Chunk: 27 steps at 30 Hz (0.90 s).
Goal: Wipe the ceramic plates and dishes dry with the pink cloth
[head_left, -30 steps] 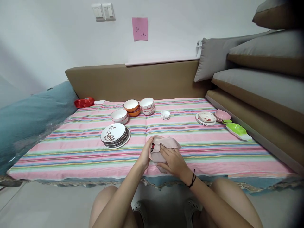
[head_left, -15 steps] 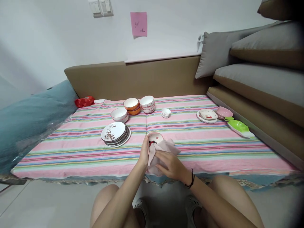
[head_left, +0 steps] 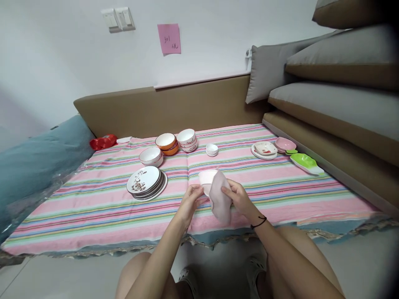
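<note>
Between my hands a small white bowl (head_left: pixel 207 177) is tipped up, its plain outer side showing. My left hand (head_left: pixel 190 200) is closed, thumb and fingertips at the bowl's lower left edge. A thin grey-pink cloth (head_left: pixel 220 199) is held in my right hand (head_left: pixel 239 197), whose thumb presses it against the bowl's right side. The cloth hangs down and covers that side of the bowl, so the right fingers behind it are partly hidden. Left of my hands stands a stack of plates (head_left: pixel 144 181) with brown flower prints.
On the striped cloth (head_left: pixel 112 211) behind are white bowls (head_left: pixel 151 155), orange bowls (head_left: pixel 166 142), printed bowls (head_left: pixel 187 137) and small white dishes (head_left: pixel 212 149). To the right lie a patterned dish (head_left: pixel 265 148), pink bowl (head_left: pixel 284 144) and green dish (head_left: pixel 304 161). Cushions (head_left: pixel 330 93) are piled at right.
The bowl has been turned from showing its printed inside to showing its outer side. My right hand and the cloth moved from inside it to its right edge. The view has shifted slightly.
</note>
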Tool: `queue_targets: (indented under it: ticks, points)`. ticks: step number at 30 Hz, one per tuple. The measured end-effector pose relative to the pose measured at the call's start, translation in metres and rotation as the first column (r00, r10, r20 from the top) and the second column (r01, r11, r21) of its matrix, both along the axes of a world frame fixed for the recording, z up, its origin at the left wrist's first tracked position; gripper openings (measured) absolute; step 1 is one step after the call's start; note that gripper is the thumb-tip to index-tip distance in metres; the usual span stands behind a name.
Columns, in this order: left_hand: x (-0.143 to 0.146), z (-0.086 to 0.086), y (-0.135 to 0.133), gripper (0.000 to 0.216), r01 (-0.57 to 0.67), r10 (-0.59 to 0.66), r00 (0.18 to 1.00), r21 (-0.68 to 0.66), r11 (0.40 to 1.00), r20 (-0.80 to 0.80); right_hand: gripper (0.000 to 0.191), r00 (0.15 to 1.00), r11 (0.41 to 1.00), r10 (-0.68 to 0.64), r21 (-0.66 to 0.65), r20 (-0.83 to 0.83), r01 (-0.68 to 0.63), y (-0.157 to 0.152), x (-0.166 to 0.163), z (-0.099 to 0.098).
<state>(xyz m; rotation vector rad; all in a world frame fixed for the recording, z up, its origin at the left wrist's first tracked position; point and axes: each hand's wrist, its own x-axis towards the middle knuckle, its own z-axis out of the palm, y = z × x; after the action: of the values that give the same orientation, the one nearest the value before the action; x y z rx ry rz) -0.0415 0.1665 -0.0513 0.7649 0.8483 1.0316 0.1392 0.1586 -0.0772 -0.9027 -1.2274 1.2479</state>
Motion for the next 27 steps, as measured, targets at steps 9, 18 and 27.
queue_targets:
  ticks: [9, 18, 27]
  points:
    - [0.017, 0.002, -0.006, 0.046, 0.068, -0.065, 0.998, 0.153, 0.986, -0.023, 0.034, 0.870, 0.958, -0.262, -0.220, -0.418, 0.183, 0.010, -0.009, 0.000]
    - [0.038, 0.004, -0.004, 0.040, -0.032, 0.016, 0.990, 0.112, 0.993, 0.139, 0.037, 0.843, 0.843, -0.537, 0.008, -0.035, 0.538, 0.004, -0.019, -0.007]
    - [0.032, 0.009, 0.003, 0.037, -0.134, 0.130, 0.972, 0.007, 0.991, 0.197, 0.038, 0.909, 0.849, -0.324, 0.505, 0.261, 0.158, 0.002, -0.013, 0.006]
